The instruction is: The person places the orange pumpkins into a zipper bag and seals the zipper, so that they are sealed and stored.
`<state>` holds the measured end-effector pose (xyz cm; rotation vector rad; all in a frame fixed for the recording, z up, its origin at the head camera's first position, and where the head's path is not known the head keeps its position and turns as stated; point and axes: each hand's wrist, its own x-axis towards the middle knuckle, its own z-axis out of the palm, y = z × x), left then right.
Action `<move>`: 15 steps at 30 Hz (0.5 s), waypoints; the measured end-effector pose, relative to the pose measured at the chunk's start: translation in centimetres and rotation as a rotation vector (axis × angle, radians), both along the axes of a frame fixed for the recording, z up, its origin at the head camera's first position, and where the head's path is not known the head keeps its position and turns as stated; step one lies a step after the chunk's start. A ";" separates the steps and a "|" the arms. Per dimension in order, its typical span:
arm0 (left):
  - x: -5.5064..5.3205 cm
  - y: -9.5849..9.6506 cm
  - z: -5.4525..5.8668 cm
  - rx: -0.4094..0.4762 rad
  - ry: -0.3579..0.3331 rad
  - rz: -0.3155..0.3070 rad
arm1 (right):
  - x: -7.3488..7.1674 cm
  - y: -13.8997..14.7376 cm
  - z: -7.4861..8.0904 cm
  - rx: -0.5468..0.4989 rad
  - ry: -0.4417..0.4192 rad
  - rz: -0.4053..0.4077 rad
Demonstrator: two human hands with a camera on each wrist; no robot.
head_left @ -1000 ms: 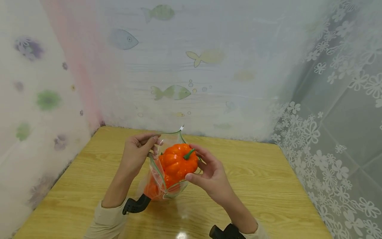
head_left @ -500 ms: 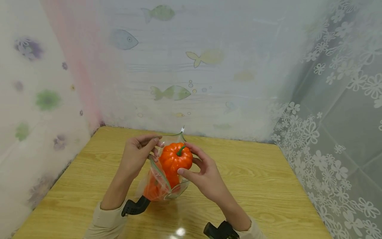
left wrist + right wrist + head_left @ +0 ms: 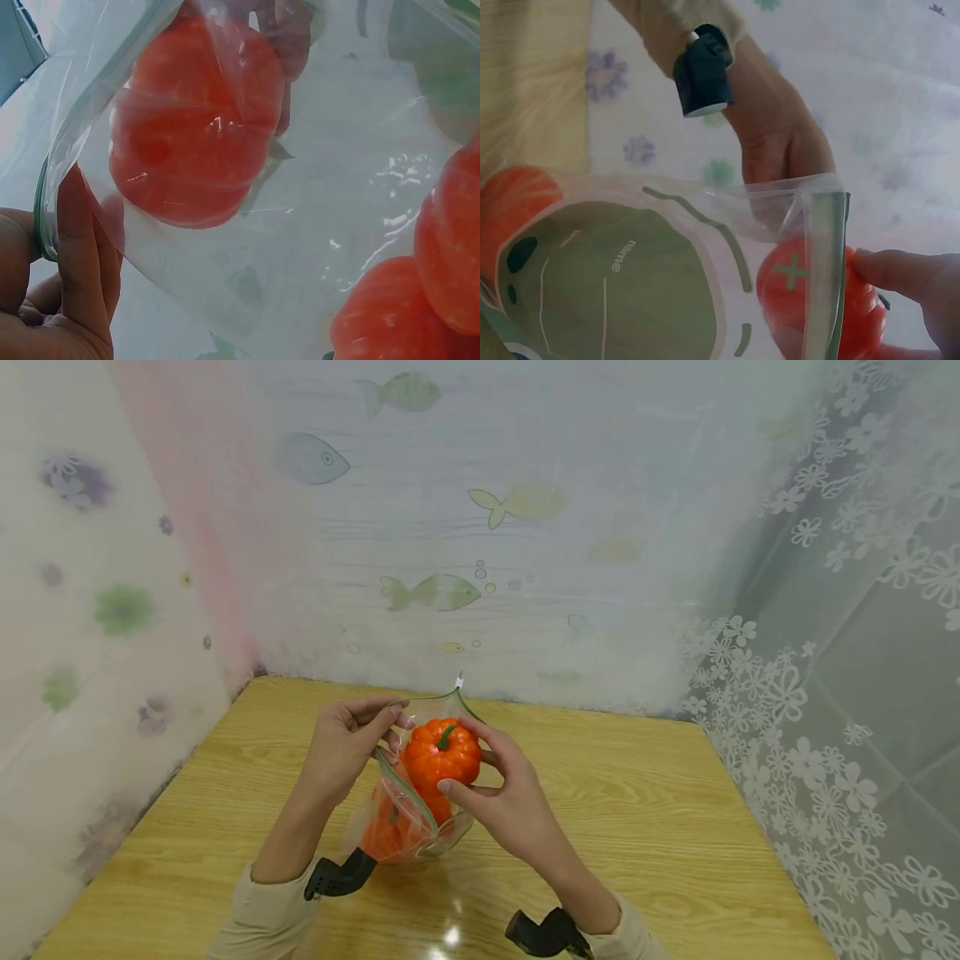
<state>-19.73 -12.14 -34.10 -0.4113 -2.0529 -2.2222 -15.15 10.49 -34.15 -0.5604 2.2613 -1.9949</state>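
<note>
A clear zip bag [image 3: 408, 793] with a green zip edge stands on the table, its mouth spread apart. My left hand [image 3: 337, 747] pinches the bag's rim on the left side. My right hand [image 3: 510, 785] grips a small orange toy pumpkin [image 3: 442, 752] with a green stem, thumb in front and fingers behind. The held pumpkin sits in the bag's mouth, its lower part seen through the plastic in the left wrist view. Lower in the bag lie other orange pumpkins [image 3: 405, 315], partly hidden. In the right wrist view a green printed panel [image 3: 622, 285] covers one side of the bag.
The wood-grain table [image 3: 637, 827] stretches around the bag. A pale wall with painted fish [image 3: 435, 593] rises behind, with flowered panels on both sides. A black wrist mount [image 3: 341, 875] on the left arm hangs close to the bag's lower left.
My right hand has moved left with the pumpkin, which has turned so its stem points more upward and sits further inside the bag's mouth. The left hand has hardly moved.
</note>
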 end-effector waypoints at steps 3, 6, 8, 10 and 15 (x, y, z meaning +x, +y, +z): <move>-0.1 0.1 0.1 -0.010 -0.004 0.001 | 0.0 -0.2 -0.2 0.028 0.030 -0.017; -0.1 0.1 0.1 -0.011 -0.004 -0.003 | -0.1 -0.3 -0.3 0.060 0.053 -0.029; -0.2 0.1 0.2 -0.007 -0.003 -0.007 | -0.2 -0.4 -0.3 0.075 0.063 -0.033; -0.2 0.1 0.2 -0.007 -0.004 -0.008 | -0.3 -0.5 -0.3 0.086 0.073 -0.035; -0.3 0.0 0.2 -0.022 -0.013 -0.007 | -0.3 -0.5 -0.4 0.100 0.077 -0.030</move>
